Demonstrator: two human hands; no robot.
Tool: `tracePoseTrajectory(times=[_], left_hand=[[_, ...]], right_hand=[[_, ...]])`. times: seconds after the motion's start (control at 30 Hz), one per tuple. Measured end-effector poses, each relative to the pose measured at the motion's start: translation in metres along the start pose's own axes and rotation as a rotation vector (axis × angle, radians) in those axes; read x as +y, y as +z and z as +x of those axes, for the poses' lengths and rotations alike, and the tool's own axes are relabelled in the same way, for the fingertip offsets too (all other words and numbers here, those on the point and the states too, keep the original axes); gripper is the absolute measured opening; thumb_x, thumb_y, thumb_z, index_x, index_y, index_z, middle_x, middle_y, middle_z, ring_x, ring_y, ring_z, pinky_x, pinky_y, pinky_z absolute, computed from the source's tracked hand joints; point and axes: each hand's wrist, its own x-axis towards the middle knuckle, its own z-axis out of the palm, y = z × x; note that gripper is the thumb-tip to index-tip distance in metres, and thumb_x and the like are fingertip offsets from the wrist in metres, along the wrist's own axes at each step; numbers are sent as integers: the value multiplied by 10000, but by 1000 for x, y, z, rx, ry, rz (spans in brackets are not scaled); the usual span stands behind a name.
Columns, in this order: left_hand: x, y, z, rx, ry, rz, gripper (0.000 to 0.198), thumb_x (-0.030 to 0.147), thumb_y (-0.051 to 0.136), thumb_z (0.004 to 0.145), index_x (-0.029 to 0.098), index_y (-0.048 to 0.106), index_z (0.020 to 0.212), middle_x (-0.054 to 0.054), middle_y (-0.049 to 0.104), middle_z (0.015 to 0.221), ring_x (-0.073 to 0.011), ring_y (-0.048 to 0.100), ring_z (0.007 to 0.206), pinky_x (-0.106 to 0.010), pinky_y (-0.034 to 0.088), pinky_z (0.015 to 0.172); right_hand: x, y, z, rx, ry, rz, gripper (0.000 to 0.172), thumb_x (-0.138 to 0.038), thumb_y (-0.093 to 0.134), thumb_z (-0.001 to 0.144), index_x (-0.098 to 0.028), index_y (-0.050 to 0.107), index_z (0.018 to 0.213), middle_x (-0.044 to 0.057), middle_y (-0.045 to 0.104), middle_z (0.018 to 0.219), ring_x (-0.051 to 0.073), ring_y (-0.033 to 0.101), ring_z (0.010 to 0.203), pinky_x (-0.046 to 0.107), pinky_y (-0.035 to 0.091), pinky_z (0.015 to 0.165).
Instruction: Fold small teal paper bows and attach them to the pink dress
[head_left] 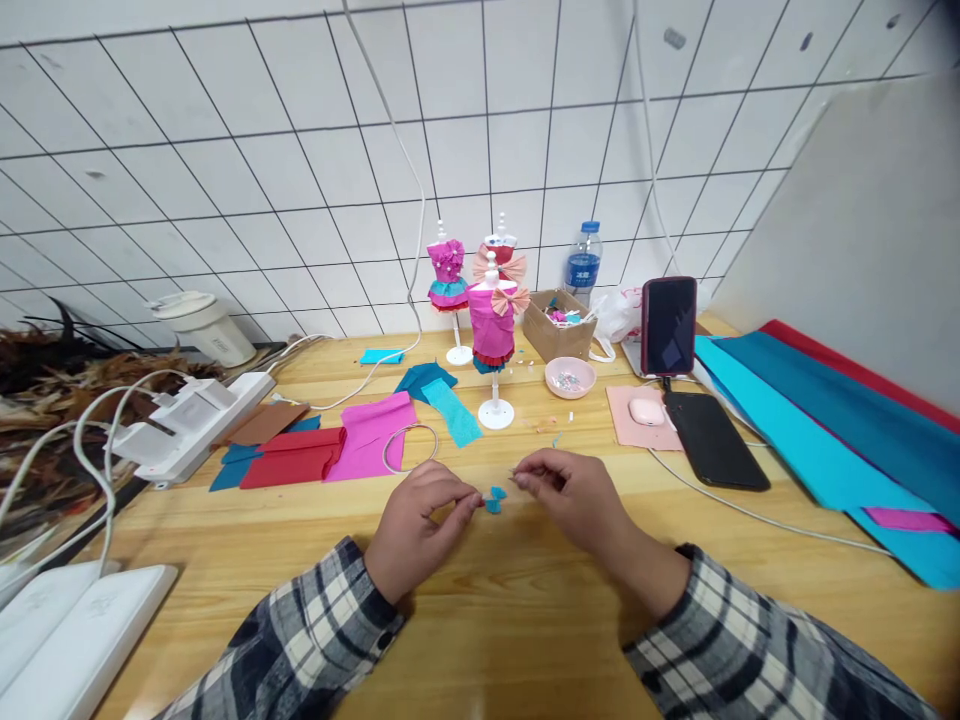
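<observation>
My left hand (427, 520) is closed in a pinch, and from its fingertips a small blue crepe-paper bow (494, 500) sticks out just above the table. To the right of the bow, my right hand (570, 490) is also pinched shut; a tiny thin bit shows at its fingertips, too small to name. Beyond both hands stands a mini dress form (492, 320) in a magenta paper dress with a peach bow. Behind it are a second dress form (448, 275) in magenta and blue, and a third (502, 240), partly hidden, in red.
Left lie magenta paper (371, 435), red paper (292, 458), a ring (429, 432) and a power strip (195, 425). Near the wall are a pink bowl (570, 378), a cardboard box (551, 335) and a bottle (583, 265). Right: phone (669, 325), black power bank (716, 440), long paper sheets (817, 430).
</observation>
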Motion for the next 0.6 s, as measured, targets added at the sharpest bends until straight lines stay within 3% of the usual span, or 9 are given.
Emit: tracePoseTrajectory(times=[0.03,0.1,0.17,0.27,0.37,0.6], left_hand=[[0,0,0,-5,-69,-45,180,264,585,864,183,735,808,-54,695,732,-170,593,726,-310,431,717],[1,0,-1,-15,-232,-206,210,302,567,878,197,748,896,-67,728,838,-198,627,844,-342,443,815],[3,2,-3,-15,-381,-467,254,331,558,883,213,724,1034,-80,722,1042,-234,601,1056,-384,410,949],[7,8,-10,-51,-486,-897,358,354,591,854,237,655,1186,-72,558,1363,-280,400,1329,-441,321,1069],[12,15,-16,-102,-497,-1147,406,347,596,846,240,623,1236,-58,420,1477,-301,247,1414,-487,248,1113],[15,19,-17,-140,-519,-1206,416,330,602,849,243,607,1257,-34,379,1498,-295,192,1435,-507,99,1165]], right_hand=[[3,-3,2,81,-50,-43,250,-210,485,862,-226,692,1001,53,712,967,194,638,849,332,491,744],[5,-7,4,251,-146,-168,466,-139,442,839,-214,549,1286,94,553,1323,260,500,1204,449,405,970],[4,-8,4,315,-212,-283,588,-161,499,822,-202,411,1402,108,448,1420,290,390,1297,499,325,1035],[-2,-6,0,238,-295,-334,370,-283,599,841,-255,582,1209,68,654,1094,255,553,1041,426,412,893],[-10,-3,-5,174,-385,-352,189,-304,593,871,-263,644,1049,28,673,890,204,564,852,360,406,767],[-12,-2,-7,135,-459,-473,108,-285,569,900,-259,669,931,-5,695,840,174,531,789,348,326,734]])
